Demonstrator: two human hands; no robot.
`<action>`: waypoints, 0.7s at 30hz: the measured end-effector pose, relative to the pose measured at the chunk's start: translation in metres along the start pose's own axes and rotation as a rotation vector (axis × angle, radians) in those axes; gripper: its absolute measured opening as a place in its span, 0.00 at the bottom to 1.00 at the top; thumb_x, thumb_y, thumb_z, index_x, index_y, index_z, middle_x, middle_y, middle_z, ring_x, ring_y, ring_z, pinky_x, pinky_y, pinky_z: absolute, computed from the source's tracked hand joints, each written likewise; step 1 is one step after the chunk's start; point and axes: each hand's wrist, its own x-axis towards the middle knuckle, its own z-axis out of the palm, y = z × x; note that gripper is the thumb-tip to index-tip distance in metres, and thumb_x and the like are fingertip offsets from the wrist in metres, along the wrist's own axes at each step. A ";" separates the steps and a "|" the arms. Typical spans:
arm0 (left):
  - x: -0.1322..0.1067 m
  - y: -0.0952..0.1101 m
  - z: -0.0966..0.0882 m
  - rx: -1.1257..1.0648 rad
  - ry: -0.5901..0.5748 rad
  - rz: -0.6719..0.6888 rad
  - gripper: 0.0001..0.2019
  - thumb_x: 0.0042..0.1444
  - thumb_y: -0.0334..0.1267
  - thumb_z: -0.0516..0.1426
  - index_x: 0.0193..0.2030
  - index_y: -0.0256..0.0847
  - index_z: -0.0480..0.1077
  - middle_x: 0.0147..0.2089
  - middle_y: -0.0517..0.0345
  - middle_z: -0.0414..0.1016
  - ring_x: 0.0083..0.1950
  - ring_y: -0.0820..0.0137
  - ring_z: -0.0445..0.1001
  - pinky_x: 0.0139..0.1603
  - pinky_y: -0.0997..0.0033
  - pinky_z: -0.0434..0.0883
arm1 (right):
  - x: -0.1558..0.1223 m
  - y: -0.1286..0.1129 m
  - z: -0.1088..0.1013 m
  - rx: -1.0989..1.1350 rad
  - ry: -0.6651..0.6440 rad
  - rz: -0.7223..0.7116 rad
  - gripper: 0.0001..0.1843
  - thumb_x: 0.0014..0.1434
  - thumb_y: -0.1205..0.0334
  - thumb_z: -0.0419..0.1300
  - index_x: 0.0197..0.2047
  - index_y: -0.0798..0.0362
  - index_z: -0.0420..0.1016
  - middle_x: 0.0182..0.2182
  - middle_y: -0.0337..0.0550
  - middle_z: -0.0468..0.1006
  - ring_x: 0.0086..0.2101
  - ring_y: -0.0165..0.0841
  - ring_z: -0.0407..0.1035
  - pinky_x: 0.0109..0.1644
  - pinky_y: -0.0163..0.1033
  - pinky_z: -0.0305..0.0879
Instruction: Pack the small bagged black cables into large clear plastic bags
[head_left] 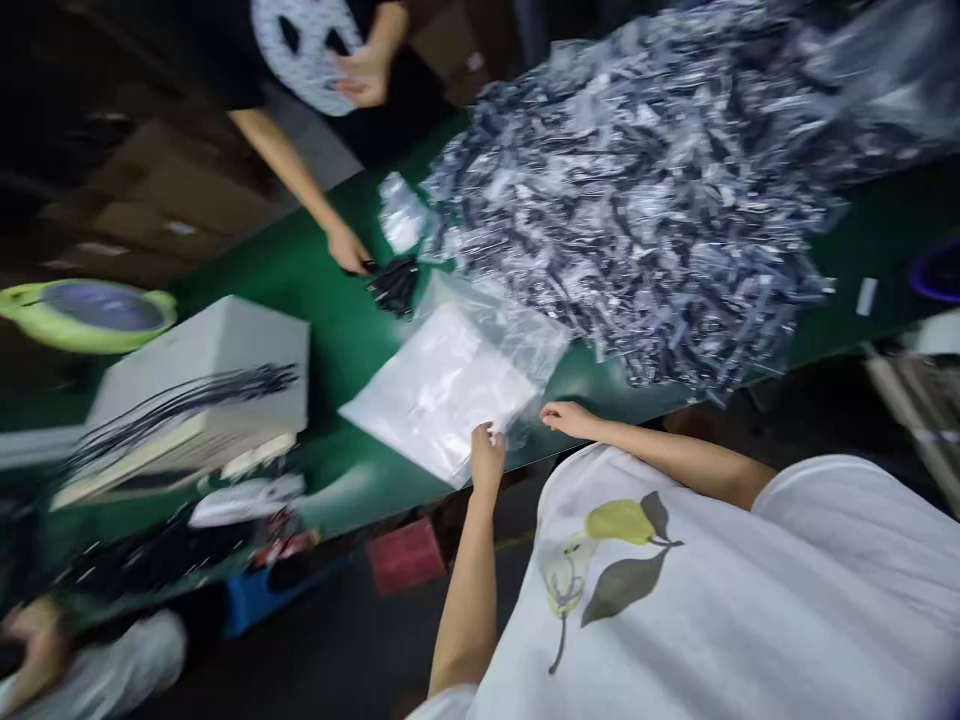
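Note:
A stack of flat clear plastic bags (442, 385) lies on the green table, turned like a diamond. My left hand (487, 458) has its fingers closed on the near edge of the bags. Beside the bags' right corner, over the table's edge, is my right hand (571, 419); its fingers are loosely bent and I see nothing in them. Past the stack, a co-worker's hand (349, 248) holds a bundle of black cables (395, 286).
A large heap of small bagged items (637, 200) covers the table's far right. To the left stand a white box (225, 350) with black cables on it and a yellow-green basket (90, 315). A red stool-like object (406, 556) is below the table. Another person's arm shows at lower left.

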 end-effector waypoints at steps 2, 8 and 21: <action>-0.002 0.016 0.018 -0.025 -0.026 0.083 0.16 0.63 0.38 0.51 0.57 0.45 0.67 0.53 0.47 0.72 0.50 0.59 0.76 0.51 0.56 0.75 | -0.037 0.020 -0.055 -0.060 0.144 -0.003 0.03 0.53 0.62 0.69 0.31 0.48 0.79 0.31 0.37 0.81 0.35 0.33 0.74 0.45 0.38 0.69; -0.033 0.136 0.102 0.031 -0.627 0.631 0.18 0.68 0.38 0.47 0.61 0.48 0.69 0.55 0.52 0.78 0.55 0.62 0.77 0.58 0.62 0.73 | -0.151 0.075 -0.231 -0.243 0.791 0.175 0.19 0.68 0.54 0.46 0.46 0.52 0.77 0.44 0.52 0.80 0.46 0.43 0.73 0.54 0.49 0.66; -0.003 0.320 0.255 0.554 -0.629 1.337 0.20 0.67 0.29 0.44 0.59 0.33 0.70 0.59 0.38 0.71 0.65 0.53 0.63 0.66 0.53 0.60 | -0.109 0.167 -0.266 -0.307 1.004 0.439 0.29 0.59 0.51 0.61 0.61 0.54 0.65 0.49 0.55 0.76 0.48 0.48 0.71 0.52 0.48 0.66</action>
